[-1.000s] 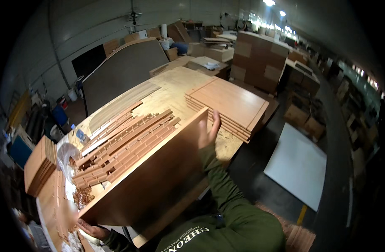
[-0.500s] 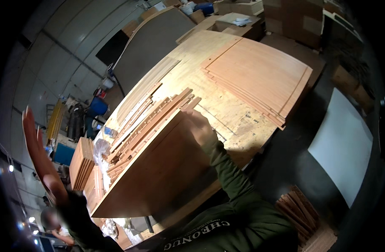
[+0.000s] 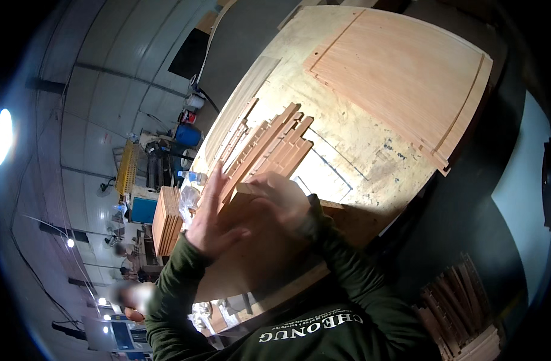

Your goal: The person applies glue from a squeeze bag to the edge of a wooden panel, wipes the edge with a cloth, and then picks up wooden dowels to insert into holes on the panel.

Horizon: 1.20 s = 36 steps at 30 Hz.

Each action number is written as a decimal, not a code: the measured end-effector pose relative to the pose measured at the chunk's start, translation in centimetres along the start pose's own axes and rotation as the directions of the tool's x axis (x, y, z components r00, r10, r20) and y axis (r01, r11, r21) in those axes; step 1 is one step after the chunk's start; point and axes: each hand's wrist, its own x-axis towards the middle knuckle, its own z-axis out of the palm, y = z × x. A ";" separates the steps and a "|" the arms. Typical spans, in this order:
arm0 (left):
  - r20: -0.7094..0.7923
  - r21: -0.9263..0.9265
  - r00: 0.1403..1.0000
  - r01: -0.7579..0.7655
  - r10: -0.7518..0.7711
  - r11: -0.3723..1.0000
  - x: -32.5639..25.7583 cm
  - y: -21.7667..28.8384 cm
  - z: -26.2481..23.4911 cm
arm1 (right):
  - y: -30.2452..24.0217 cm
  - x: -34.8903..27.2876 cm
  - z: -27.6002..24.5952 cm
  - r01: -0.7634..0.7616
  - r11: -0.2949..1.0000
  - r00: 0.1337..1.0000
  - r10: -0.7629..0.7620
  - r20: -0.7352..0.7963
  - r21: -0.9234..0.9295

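Observation:
A reddish-brown wooden panel (image 3: pixel 227 280) stands tilted on edge in front of my body, partly covered by my hands. My right hand (image 3: pixel 281 201) is closed over its upper corner, a little blurred. Against the panel's left side is my left hand (image 3: pixel 212 225), its fingers stretched upward and its thumb pointing toward the right hand. Just beyond the panel, grooved wooden strips (image 3: pixel 287 135) lie in a bundle on the pale worktable (image 3: pixel 353 144).
A stack of large flat panels (image 3: pixel 401 72) lies at the table's far right. Smaller boards (image 3: pixel 166 222) stand stacked at the left, beside a plastic bottle (image 3: pixel 193 177). Wooden strips (image 3: pixel 456 301) stand upright at lower right, below a white sheet (image 3: pixel 525 186).
My left hand has come in from the far left to the panel. My right hand stays at the upper corner as the panel has turned. The whole view has shifted.

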 end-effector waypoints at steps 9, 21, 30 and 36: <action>-0.037 0.250 0.925 0.376 -0.379 0.892 1.1 2.4 -0.6 | -0.2 0.1 -0.9 -0.085 0.949 0.996 0.077 0.039 0.304; -0.074 0.284 0.905 0.421 -0.418 0.861 0.9 2.3 1.4 | 2.1 -0.2 0.1 0.341 0.938 0.929 -0.326 -0.172 0.066; -0.178 0.376 0.929 0.369 -0.324 0.850 1.0 3.0 2.2 | 0.8 0.0 -0.7 0.280 0.959 0.954 -0.273 -0.127 0.047; -0.419 0.541 0.886 0.421 -0.201 0.728 0.3 3.3 3.7 | 1.9 0.2 0.2 0.240 0.970 0.965 -0.242 -0.104 -0.034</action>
